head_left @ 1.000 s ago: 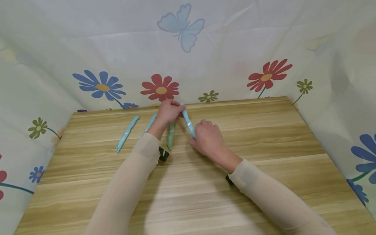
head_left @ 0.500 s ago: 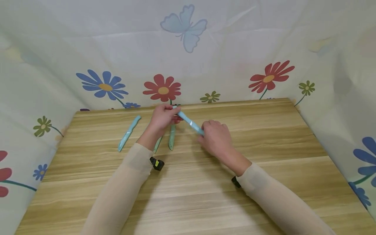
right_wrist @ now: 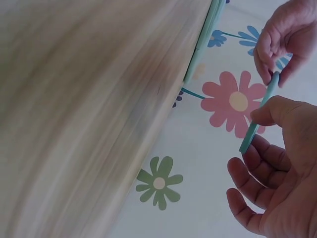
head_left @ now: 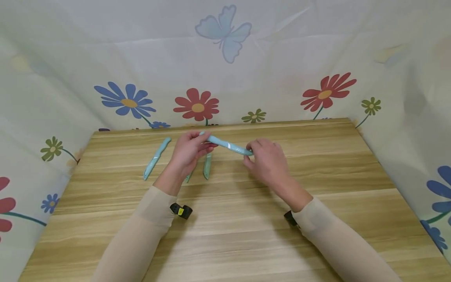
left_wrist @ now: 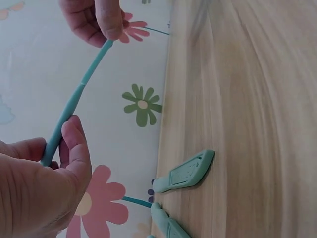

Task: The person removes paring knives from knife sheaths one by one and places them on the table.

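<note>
A light-blue knife in a matching sheath (head_left: 230, 145) is held up between both hands over the far part of the table. Its handle end is pinched by my left hand (head_left: 186, 152), thumb on top. At the sheathed end, my right hand (head_left: 269, 161) grips the tip between thumb and fingers. The left wrist view shows the held knife (left_wrist: 81, 89) edge-on. Under and beside the left hand lie a green sheathed knife (head_left: 207, 166) and another one (head_left: 188, 178), partly hidden by that hand. Farther left lies a blue sheathed knife (head_left: 156, 159).
The wood-grain table (head_left: 225, 243) meets a flower-printed cloth backdrop (head_left: 275, 70) at its far edge, with the same cloth along the sides. A black wrist camera (head_left: 181, 211) sits at the left sleeve, another black one (head_left: 290, 218) at the right.
The held knife has swung from steep to nearly level. My left hand has moved left and nearer, the right hand to the right; the sheathed tip now shows at the right fingers.
</note>
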Tool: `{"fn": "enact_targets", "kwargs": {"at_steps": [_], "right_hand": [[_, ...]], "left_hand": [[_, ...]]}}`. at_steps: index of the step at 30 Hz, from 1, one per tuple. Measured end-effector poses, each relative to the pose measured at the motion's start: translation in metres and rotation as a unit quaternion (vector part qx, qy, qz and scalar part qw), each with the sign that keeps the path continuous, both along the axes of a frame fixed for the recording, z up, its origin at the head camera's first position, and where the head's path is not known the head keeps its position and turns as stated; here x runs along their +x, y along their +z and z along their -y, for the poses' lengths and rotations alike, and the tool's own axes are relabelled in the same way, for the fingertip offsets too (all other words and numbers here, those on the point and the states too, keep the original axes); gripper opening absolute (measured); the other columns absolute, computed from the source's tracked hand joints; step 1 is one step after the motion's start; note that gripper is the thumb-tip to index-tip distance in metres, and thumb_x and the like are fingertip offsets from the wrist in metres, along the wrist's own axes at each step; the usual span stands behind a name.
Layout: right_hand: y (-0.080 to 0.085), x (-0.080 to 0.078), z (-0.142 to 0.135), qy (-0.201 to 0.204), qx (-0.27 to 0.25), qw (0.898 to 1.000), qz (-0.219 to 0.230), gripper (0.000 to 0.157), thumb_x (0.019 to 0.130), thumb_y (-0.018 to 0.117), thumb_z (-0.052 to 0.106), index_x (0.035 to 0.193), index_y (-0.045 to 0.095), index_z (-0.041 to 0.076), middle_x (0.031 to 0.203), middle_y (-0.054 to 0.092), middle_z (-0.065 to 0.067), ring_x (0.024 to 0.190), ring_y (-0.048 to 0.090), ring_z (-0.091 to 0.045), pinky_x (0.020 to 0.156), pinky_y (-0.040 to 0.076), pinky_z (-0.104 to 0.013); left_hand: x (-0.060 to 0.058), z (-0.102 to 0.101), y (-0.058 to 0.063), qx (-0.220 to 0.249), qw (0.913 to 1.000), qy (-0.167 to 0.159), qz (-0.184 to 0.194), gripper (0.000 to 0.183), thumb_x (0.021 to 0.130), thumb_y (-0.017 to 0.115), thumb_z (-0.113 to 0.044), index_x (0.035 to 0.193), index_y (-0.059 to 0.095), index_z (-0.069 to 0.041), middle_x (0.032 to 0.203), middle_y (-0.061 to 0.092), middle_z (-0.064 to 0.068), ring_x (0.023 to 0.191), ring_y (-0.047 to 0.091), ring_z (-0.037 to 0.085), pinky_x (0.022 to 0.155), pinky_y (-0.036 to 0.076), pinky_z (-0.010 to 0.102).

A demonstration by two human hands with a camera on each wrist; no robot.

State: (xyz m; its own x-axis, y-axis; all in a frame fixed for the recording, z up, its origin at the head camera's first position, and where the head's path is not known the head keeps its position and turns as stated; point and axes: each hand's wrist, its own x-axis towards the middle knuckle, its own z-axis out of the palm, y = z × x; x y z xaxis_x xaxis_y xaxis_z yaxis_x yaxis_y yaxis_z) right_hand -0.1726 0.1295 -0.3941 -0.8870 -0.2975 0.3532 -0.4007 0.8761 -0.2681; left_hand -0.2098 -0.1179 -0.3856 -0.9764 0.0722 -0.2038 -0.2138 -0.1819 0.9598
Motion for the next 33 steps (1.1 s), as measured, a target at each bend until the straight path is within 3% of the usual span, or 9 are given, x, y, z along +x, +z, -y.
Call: {"fn": "enact_targets", "kwargs": {"at_steps": [10,15,23,27,33], "right_hand": [[-0.002,0.0,-0.011,0.042,-0.007,0.998,-0.044,0.018,0.094,0.08,0.021,0.104,0.074,0.008,0.101,0.071,-0.005,0.092,0.067,-0.026,0.077,0.052,-0.045],[-0.005,-0.002,-0.018,0.081,-0.019,0.995,-0.059,0.02,0.095,0.08,0.018,0.109,0.075,0.006,0.105,0.07,-0.006,0.096,0.066,-0.027,0.081,0.054,-0.046],[-0.006,-0.002,-0.027,0.125,-0.025,0.99,-0.065,0.024,0.094,0.082,0.013,0.115,0.075,0.002,0.11,0.068,-0.009,0.1,0.063,-0.028,0.088,0.055,-0.044],[-0.007,-0.002,-0.031,0.14,-0.031,0.987,-0.077,0.026,0.093,0.084,0.011,0.115,0.075,0.001,0.11,0.068,-0.01,0.1,0.063,-0.029,0.088,0.055,-0.044],[-0.009,-0.001,-0.035,0.16,-0.033,0.983,-0.088,0.025,0.092,0.085,0.011,0.113,0.075,0.001,0.107,0.067,-0.011,0.098,0.063,-0.03,0.087,0.055,-0.044]], "left_hand": [[0.024,0.006,-0.002,0.05,0.9986,0.002,0.017,0.029,0.109,0.064,-0.018,0.125,0.053,0.004,0.111,0.072,0.014,0.103,0.076,0.028,0.095,0.059,0.037],[0.033,0.009,-0.004,0.068,0.9971,-0.004,0.033,0.037,0.109,0.062,-0.017,0.134,0.05,0.008,0.113,0.074,0.014,0.105,0.076,0.026,0.097,0.058,0.036],[0.043,0.008,-0.01,0.094,0.9941,-0.012,0.052,0.029,0.11,0.06,-0.013,0.13,0.05,0.005,0.107,0.076,0.013,0.103,0.077,0.025,0.096,0.058,0.036],[0.048,0.006,-0.012,0.101,0.9933,-0.016,0.054,0.035,0.11,0.059,-0.012,0.135,0.045,0.007,0.111,0.074,0.016,0.104,0.076,0.025,0.096,0.058,0.036],[0.052,0.007,-0.02,0.099,0.9931,-0.033,0.054,0.024,0.111,0.056,-0.011,0.128,0.051,0.005,0.116,0.073,0.02,0.107,0.075,0.025,0.099,0.057,0.036]]}}
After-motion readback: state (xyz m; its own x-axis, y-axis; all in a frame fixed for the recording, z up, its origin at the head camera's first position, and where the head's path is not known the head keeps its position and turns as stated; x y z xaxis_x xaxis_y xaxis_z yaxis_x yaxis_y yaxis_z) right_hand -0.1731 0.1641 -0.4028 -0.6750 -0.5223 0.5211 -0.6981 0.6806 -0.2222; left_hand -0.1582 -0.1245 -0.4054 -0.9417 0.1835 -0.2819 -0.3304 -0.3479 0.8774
